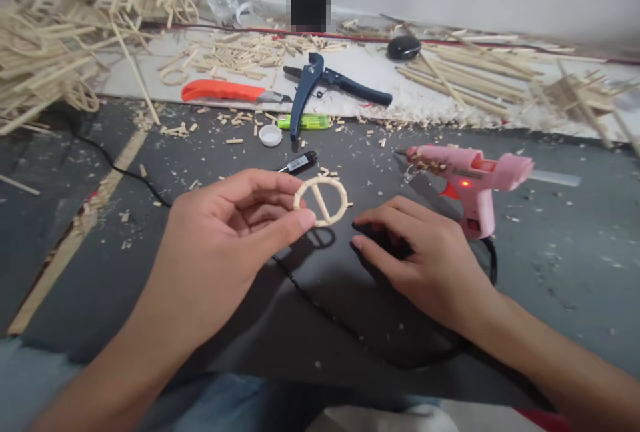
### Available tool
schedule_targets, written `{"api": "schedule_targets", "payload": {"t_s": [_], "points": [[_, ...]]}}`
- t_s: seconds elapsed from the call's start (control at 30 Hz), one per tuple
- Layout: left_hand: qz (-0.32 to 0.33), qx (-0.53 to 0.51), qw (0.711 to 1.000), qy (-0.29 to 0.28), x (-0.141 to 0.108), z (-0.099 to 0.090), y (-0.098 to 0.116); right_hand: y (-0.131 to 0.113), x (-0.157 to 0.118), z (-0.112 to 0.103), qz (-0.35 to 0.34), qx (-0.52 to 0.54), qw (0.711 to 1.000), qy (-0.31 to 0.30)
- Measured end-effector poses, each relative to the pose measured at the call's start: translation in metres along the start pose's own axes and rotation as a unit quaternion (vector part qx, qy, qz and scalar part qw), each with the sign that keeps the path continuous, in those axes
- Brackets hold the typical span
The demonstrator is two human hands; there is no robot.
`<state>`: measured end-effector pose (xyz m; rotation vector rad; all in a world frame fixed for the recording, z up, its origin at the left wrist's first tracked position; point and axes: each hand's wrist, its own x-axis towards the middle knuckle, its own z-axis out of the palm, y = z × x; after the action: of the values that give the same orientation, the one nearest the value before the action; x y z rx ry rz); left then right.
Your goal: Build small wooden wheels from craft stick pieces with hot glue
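Note:
Between the thumb and fingers of my left hand (220, 232) is a small wooden ring (341, 192), made of short stick pieces with one bar across its middle. It is held tilted above the dark table. My right hand (420, 252) hovers just right of the ring, apart from it, thumb and forefinger spaced with nothing visible between them. Its other fingers are curled and partly hidden. Right of that hand, a pink glue gun (473, 175) with a lit red light stands on the table, a clear glue stick out of its back.
Behind lie an orange utility knife (225, 91), a blue cutter (305, 89), a green lighter (315, 122), a white cap (271, 135) and a black marker (299, 162). Wooden stick constructions (40, 45) crowd the left. A black cable (320, 309) crosses the table beneath my hands.

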<state>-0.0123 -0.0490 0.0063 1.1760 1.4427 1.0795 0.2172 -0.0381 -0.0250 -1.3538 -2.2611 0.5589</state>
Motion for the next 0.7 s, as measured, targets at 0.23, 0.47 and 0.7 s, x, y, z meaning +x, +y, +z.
{"api": "schedule_targets", "payload": {"t_s": [0.23,0.47,0.7], "points": [[-0.062,-0.121,0.989,-0.056,0.006,0.001,-0.002,0.002,0.034,-0.001,-0.005,-0.056,0.998,-0.023],[-0.100,-0.174,0.978,-0.057,0.002,0.000,-0.004,-0.002,0.050,0.007,-0.040,-0.084,0.996,-0.015],[-0.155,-0.186,0.969,-0.047,0.000,0.007,-0.014,-0.024,0.026,-0.022,-0.043,-0.018,0.990,0.130]]}}
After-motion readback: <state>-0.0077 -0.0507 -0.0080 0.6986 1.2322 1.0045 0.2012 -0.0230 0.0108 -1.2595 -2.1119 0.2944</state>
